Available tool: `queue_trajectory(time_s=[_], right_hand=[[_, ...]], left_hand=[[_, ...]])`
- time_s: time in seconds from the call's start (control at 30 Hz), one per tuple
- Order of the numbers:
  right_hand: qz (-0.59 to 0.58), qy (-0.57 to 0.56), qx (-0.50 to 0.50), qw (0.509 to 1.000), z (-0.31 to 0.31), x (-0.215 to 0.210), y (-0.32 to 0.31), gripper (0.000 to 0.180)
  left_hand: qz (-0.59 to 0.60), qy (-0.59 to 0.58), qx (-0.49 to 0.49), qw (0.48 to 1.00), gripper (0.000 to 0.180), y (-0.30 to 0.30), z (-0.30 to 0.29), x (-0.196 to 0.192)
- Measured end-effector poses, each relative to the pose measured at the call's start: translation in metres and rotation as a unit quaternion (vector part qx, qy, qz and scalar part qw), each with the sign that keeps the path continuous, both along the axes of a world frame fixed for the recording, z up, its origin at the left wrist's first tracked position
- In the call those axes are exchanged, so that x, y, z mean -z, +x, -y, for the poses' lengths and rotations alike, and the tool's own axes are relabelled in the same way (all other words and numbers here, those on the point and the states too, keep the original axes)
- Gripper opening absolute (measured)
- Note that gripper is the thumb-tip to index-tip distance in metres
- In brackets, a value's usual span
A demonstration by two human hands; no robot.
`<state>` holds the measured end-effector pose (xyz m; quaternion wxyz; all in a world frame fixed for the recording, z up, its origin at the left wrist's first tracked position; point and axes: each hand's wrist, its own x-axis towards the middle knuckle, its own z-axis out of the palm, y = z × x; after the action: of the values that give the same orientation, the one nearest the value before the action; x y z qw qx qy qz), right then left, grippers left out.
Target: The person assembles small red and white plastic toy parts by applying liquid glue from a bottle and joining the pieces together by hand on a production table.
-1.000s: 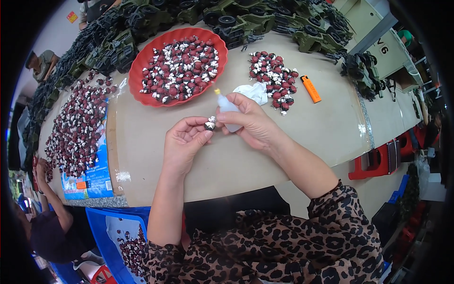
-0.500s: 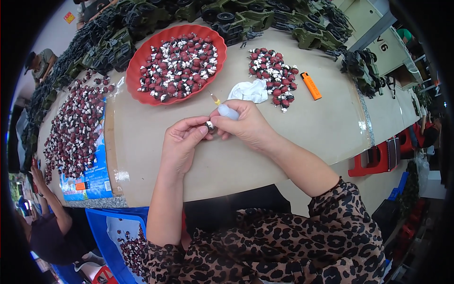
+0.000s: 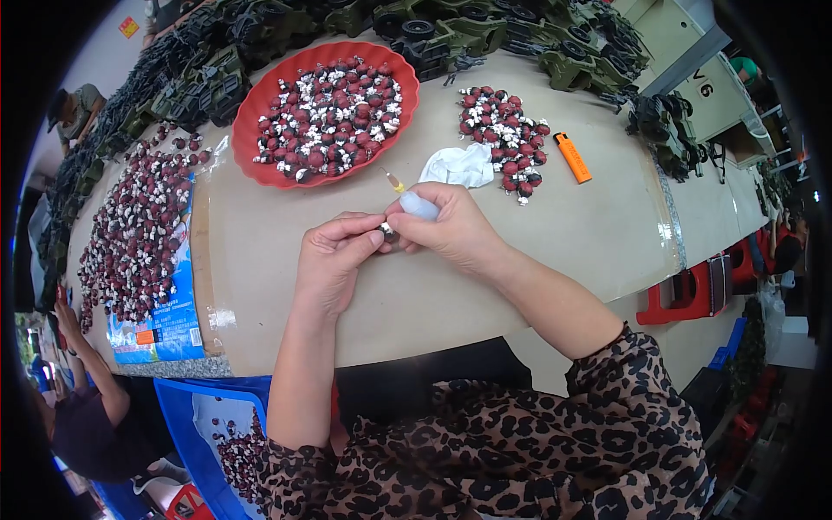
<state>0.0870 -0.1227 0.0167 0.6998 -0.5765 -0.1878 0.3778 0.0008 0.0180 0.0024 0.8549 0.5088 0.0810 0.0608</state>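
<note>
My left hand (image 3: 334,256) pinches a small round piece (image 3: 387,231), dark with a white part, between thumb and fingertips. My right hand (image 3: 451,230) meets it there and is closed on a small pale translucent squeeze bottle (image 3: 419,206). The bottle's thin needle tip with a yellow collar (image 3: 396,184) points up and away from the piece. Some right fingertips are at the piece too, but what they touch is partly hidden. Just beyond lies a crumpled white cloth (image 3: 457,166), beside a cluster of small dark red, black and white pieces (image 3: 507,134).
A red scalloped bowl (image 3: 246,154) full of such pieces stands beyond my hands; an orange lighter (image 3: 573,158) lies right. At left, a large heap (image 3: 139,230) covers a blue printed sheet (image 3: 180,322). Green toy vehicles (image 3: 568,65) line the far edge. A blue bin (image 3: 178,403) sits below.
The whole view has shifted very slightly. My hands keep nearly the same pose, with the piece and the bottle still held.
</note>
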Motion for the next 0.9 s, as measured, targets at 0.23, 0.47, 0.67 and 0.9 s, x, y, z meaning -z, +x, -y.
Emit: queue_trajectory(time_s=[0.23, 0.47, 0.67, 0.9], right_hand=[[-0.003, 0.000, -0.005, 1.000, -0.0006, 0.0019, 0.0006, 0.014], [0.003, -0.012, -0.004, 1.000, -0.0021, 0.0033, 0.0006, 0.013], [0.016, -0.032, -0.006, 0.999, -0.0027, 0.0032, -0.0001, 0.012], [0.010, -0.047, 0.008, 0.999, -0.0040, -0.0021, -0.0023, 0.014]], left_hand=[[-0.003, 0.000, -0.001, 1.000, 0.018, 0.0001, 0.0003, -0.0008], [-0.016, 0.003, -0.010, 1.000, 0.016, 0.0005, 0.0001, -0.0009], [-0.033, 0.003, -0.023, 0.999, 0.014, 0.0002, 0.0017, -0.0025], [-0.018, -0.001, -0.034, 0.999, 0.012, 0.0000, 0.0006, -0.0009]])
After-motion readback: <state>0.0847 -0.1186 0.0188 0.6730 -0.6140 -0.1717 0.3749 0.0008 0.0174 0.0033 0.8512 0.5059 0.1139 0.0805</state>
